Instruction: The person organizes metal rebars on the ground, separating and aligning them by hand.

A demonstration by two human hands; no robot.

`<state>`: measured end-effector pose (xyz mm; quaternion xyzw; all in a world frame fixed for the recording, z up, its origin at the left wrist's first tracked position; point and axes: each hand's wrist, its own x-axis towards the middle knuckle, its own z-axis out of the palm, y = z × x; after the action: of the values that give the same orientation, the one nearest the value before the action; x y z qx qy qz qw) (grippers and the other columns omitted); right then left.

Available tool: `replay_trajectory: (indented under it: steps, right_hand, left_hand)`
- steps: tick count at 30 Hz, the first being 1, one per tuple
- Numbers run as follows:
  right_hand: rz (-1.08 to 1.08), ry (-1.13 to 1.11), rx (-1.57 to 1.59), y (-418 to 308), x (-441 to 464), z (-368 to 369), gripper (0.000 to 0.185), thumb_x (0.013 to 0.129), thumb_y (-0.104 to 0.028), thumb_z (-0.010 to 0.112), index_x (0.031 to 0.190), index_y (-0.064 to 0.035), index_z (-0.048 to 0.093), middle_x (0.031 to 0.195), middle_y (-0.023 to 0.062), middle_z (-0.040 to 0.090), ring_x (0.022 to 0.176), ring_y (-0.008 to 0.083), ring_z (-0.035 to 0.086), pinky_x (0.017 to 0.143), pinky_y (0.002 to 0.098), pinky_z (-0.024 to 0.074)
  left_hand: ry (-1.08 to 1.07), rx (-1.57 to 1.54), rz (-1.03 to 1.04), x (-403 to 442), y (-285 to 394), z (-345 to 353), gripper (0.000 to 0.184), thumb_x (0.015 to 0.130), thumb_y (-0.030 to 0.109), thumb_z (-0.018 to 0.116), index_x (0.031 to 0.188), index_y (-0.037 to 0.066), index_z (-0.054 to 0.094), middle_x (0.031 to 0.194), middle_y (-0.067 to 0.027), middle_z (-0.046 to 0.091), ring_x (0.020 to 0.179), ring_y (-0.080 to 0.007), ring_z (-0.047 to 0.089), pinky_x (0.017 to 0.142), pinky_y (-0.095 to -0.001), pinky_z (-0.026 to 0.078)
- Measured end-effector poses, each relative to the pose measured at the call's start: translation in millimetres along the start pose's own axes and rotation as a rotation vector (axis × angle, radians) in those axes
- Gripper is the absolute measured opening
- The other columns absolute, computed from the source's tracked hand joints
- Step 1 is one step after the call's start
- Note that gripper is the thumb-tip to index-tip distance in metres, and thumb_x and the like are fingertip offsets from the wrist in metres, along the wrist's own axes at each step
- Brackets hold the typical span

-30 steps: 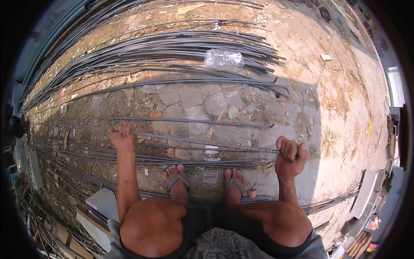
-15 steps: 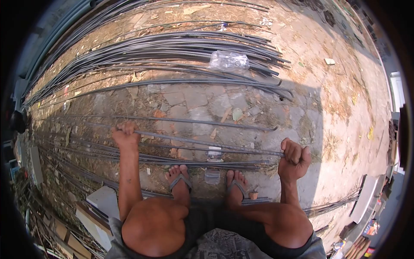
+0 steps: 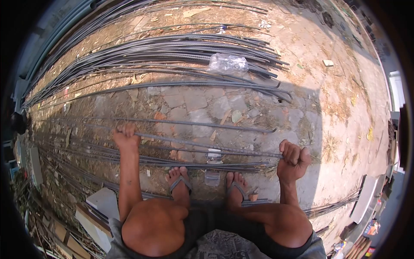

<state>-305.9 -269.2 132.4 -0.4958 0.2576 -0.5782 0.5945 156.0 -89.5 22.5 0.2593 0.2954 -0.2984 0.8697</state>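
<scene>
A long ribbed steel rebar (image 3: 207, 146) runs across in front of me, gripped at two places. My left hand (image 3: 126, 137) is closed round it on the left. My right hand (image 3: 295, 160) is wrapped round its right end, with the fingers curled into a fist. Just beyond it lies a rebar with a bent tip (image 3: 224, 126), on the ground. Several more rebars (image 3: 207, 164) lie between the held bar and my sandalled feet (image 3: 180, 181).
A big bundle of rebars (image 3: 172, 45) lies farther out, with a crumpled clear plastic bag (image 3: 228, 64) on its right part. Bent-ended bars (image 3: 207, 83) lie nearer. White boards (image 3: 103, 203) stand at lower left, and more bars (image 3: 332, 206) lie at lower right.
Both hands keep their grip and have hardly moved. The held rebar looks slightly shifted or turned between them; its ribs show more plainly now.
</scene>
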Motion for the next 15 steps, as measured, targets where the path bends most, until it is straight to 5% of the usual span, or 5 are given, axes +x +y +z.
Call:
replay_trajectory:
  steps: [15]
  right_hand:
    - [0.075, 0.008, 0.125, 0.5, -4.9, -12.7, 0.053, 0.104, -0.028, 0.030, 0.053, -0.0163, 0.026, 0.051, -0.0033, 0.023, 0.051, 0.0116, 0.022, 0.057, 0.0305, 0.0299]
  left_hand:
    - [0.069, -0.014, 0.048, -43.5, -22.4, 37.4, 0.054, 0.102, 0.052, 0.031, 0.063, 0.016, 0.034, 0.049, 0.0038, 0.023, 0.039, -0.0094, 0.019, 0.034, -0.0250, 0.015]
